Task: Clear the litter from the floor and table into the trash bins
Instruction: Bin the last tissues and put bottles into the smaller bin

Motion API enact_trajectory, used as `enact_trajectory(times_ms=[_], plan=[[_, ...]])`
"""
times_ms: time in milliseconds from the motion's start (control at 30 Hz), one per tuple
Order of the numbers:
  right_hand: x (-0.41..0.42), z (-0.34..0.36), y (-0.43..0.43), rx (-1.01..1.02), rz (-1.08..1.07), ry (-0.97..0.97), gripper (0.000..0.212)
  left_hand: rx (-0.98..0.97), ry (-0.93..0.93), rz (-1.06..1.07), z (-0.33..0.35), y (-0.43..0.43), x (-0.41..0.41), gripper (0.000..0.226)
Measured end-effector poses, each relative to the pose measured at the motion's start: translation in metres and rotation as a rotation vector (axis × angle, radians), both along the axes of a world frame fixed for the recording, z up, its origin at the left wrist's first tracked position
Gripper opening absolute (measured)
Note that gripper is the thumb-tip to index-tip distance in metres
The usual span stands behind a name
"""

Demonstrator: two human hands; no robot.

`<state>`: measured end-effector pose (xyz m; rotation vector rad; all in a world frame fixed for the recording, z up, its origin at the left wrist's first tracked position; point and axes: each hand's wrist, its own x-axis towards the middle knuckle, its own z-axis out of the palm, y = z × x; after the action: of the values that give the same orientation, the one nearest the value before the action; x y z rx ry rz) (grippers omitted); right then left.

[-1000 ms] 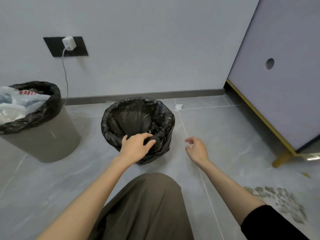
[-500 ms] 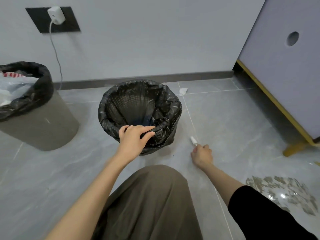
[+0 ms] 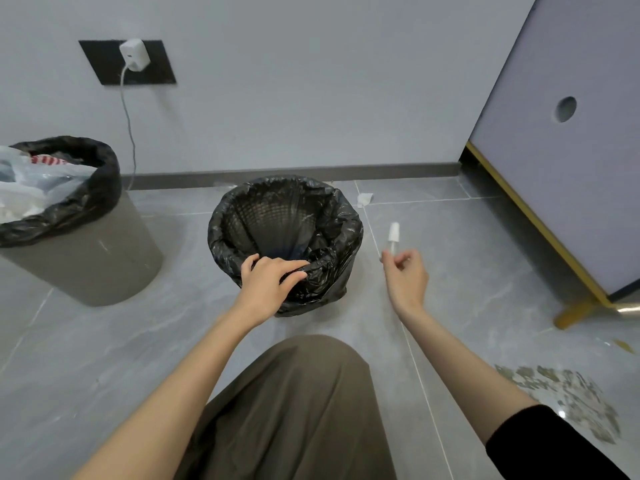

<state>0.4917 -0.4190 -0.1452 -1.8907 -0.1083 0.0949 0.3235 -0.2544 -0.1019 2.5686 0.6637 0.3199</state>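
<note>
- We see a white-capped tube (image 3: 393,234) raised above the floor (image 3: 467,258), just right of the black-lined bin (image 3: 350,220). The fingers of the right hand (image 3: 406,280) pinch its lower end.
- The left hand (image 3: 268,285) has its fingers curled over the near rim of that bin's liner (image 3: 322,271), gripping it.
- A white paper scrap (image 3: 365,199) lies on the floor behind the bin, near the wall (image 3: 311,98).
- A grey bin (image 3: 86,268), full, stands well to the left.
</note>
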Motion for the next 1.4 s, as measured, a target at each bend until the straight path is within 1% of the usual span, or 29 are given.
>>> enact_trajectory(times_ms=[67, 133, 200, 300, 367, 433, 500, 633, 733, 867, 1033, 1200, 1300, 1400], plan=[[-0.008, 0.029, 0.012, 0.060, 0.087, -0.121, 0.025, -0.009, 0.033, -0.022, 0.002, 0.005, -0.001, 0.030], [-0.013, 0.051, 0.026, 0.041, 0.222, -0.218, 0.024, -0.017, 0.061, -0.038, 0.004, 0.007, -0.001, 0.030], [-0.015, 0.064, 0.042, -0.103, 0.366, -0.332, 0.023, -0.015, 0.067, -0.036, 0.005, 0.007, -0.002, 0.029], [-0.018, 0.071, 0.063, -0.433, 0.523, -0.466, 0.017, 0.019, 0.032, -0.027, 0.010, 0.005, -0.005, 0.026], [-0.021, 0.073, 0.072, -0.546, 0.591, -0.520, 0.011, 0.036, 0.002, -0.022, 0.014, 0.005, -0.009, 0.026], [-0.022, 0.073, 0.077, -0.592, 0.623, -0.547, 0.004, 0.044, -0.015, -0.018, 0.019, 0.005, -0.011, 0.027], [-0.023, 0.076, 0.076, -0.586, 0.618, -0.538, 0.003, 0.063, -0.044, -0.036, 0.025, 0.006, -0.012, 0.028], [-0.024, 0.085, 0.062, -0.486, 0.572, -0.513, 0.011, 0.055, -0.123, -0.054, 0.046, -0.001, -0.011, 0.029], [-0.025, 0.097, 0.040, -0.382, 0.533, -0.470, 0.013, 0.022, -0.147, -0.060, 0.064, -0.014, -0.008, 0.030], [-0.031, 0.110, -0.009, -0.355, 0.465, -0.447, 0.013, -0.019, -0.188, -0.102, 0.087, -0.043, -0.005, 0.029], [-0.040, 0.107, -0.083, -0.426, 0.413, -0.378, 0.019, -0.064, -0.168, -0.193, 0.101, -0.098, -0.005, 0.027], [-0.056, 0.091, -0.159, -0.500, 0.389, -0.301, 0.020, -0.090, -0.154, -0.316, 0.086, -0.156, -0.004, 0.026], [-0.068, 0.078, -0.196, -0.599, 0.473, -0.233, 0.021, -0.088, -0.121, -0.367, 0.078, -0.179, -0.009, 0.026], [-0.083, 0.057, -0.227, -0.703, 0.589, -0.093, 0.023, -0.047, -0.036, -0.408, 0.065, -0.188, -0.019, 0.028]])
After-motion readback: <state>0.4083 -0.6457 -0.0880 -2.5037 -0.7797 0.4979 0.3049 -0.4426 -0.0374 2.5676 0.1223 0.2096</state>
